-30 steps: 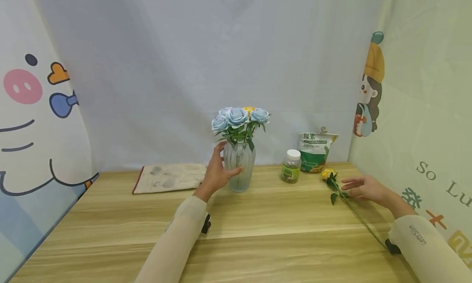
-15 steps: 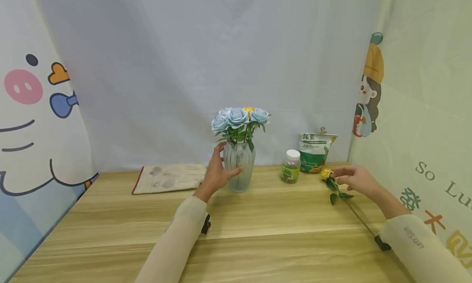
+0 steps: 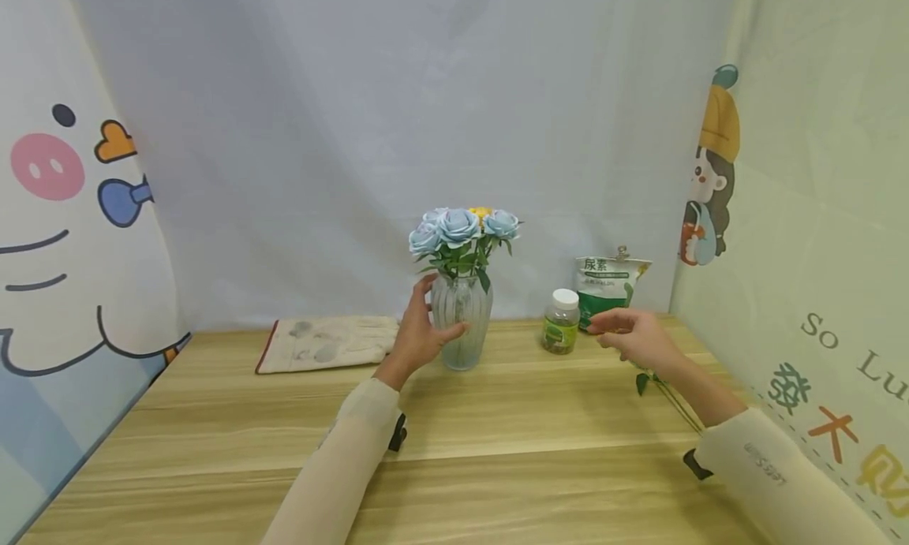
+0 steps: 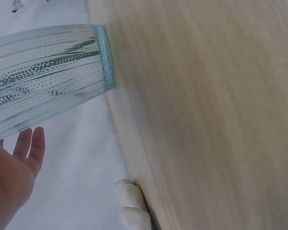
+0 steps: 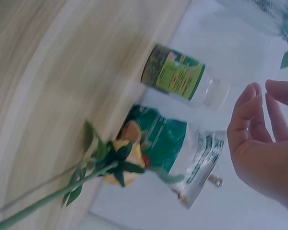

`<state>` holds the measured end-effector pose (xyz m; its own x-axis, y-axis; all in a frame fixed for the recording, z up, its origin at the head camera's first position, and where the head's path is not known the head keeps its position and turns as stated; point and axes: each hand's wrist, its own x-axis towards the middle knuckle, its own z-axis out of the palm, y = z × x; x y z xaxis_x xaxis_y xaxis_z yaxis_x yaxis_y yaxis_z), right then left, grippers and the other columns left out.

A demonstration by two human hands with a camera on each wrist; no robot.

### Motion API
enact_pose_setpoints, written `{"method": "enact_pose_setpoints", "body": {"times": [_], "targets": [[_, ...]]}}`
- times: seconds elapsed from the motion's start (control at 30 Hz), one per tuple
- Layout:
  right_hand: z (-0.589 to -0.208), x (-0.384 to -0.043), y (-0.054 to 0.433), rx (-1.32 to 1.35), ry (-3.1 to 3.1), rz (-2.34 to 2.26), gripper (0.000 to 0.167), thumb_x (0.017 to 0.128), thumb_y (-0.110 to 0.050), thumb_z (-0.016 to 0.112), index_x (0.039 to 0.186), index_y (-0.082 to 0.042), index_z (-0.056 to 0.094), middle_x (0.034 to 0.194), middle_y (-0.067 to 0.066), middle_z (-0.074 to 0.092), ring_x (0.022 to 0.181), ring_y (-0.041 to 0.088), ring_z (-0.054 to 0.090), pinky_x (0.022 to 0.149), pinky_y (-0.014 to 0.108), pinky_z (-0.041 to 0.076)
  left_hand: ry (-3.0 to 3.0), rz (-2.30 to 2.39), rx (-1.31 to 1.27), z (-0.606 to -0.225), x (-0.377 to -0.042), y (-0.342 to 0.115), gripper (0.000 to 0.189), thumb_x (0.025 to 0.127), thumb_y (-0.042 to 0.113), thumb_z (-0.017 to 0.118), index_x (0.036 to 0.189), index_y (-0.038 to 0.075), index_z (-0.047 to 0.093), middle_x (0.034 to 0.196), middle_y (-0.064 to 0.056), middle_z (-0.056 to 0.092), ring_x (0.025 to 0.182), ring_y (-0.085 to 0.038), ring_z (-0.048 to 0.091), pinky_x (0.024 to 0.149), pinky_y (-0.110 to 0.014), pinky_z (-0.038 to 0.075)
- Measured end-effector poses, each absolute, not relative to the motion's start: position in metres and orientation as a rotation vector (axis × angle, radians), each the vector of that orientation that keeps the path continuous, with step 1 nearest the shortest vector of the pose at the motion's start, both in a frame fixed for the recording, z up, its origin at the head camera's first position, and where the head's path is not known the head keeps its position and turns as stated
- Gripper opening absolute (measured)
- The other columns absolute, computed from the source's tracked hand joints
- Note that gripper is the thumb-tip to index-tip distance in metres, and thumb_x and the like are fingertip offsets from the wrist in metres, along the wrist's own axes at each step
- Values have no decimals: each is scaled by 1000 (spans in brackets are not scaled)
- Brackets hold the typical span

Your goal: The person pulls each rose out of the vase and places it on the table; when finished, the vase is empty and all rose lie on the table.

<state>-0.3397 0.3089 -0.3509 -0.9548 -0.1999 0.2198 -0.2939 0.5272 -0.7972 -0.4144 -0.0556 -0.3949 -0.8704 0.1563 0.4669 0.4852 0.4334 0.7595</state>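
Observation:
A ribbed glass vase point(image 3: 465, 324) stands upright with blue roses point(image 3: 458, 226) and a bit of yellow bloom at the back. My left hand point(image 3: 417, 334) holds its left side, thumb across the front and fingers toward the back; the left wrist view shows the vase point(image 4: 53, 72) and part of that hand point(image 4: 12, 177). My right hand point(image 3: 639, 341) hovers between the green-labelled jar and a yellow rose, with nothing in its loosely bent fingers. The rose's leaves point(image 3: 642, 383) show below that hand, its bloom hidden in the head view. In the right wrist view the rose stem point(image 5: 53, 195) lies clear of the right hand point(image 5: 264, 134).
A white-capped jar point(image 3: 561, 324) stands right of the vase. Behind it is a green and white pouch point(image 3: 602, 281) with a metal clip on top. A pale work glove point(image 3: 323, 344) lies at the left. White cloth point(image 3: 319, 135) hangs behind the wooden table point(image 3: 497, 450).
My right hand has moved left from beside the yellow rose, past its bloom, toward the jar. The left hand and vase have stayed put.

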Motion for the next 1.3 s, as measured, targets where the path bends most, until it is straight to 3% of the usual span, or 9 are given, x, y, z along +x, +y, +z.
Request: {"method": "enact_pose_setpoints", "body": {"times": [0.13,0.43,0.8,1.0,1.3], "targets": [[-351,-340,290,512,-2628,1434,34,94,-6,65,124,8,61,120,25,66,90,14,66,54,32,49,-2359,-1399,-548,-395,-414,-56,97,81,28,84,155,18,21,156,-16,30,124,-39,50,95,-52,48],[-353,-341,261,554,-2588,1468,31,92,2,60,122,7,63,120,31,63,77,13,64,51,31,48,-2356,-1400,-557,-395,-414,-56,96,82,28,83,155,18,21,157,-16,30,124,-39,50,95,-53,48],[-346,-346,229,589,-2509,1502,34,93,0,61,127,3,62,123,23,64,64,12,56,50,30,48,-2364,-1382,-563,-397,-414,-57,97,83,29,82,155,18,20,157,-17,29,125,-40,50,97,-52,47],[-339,-352,207,611,-2444,1491,29,92,0,63,121,1,67,119,21,67,75,15,63,50,25,45,-2367,-1384,-551,-396,-413,-58,96,83,30,82,155,19,19,157,-17,29,126,-40,49,97,-53,47],[-328,-358,177,517,-2368,1488,28,95,-9,63,122,-6,69,119,11,69,92,27,68,63,31,55,-2366,-1348,-562,-398,-414,-55,96,83,32,81,155,16,20,157,-13,30,124,-38,51,97,-51,47]]}}
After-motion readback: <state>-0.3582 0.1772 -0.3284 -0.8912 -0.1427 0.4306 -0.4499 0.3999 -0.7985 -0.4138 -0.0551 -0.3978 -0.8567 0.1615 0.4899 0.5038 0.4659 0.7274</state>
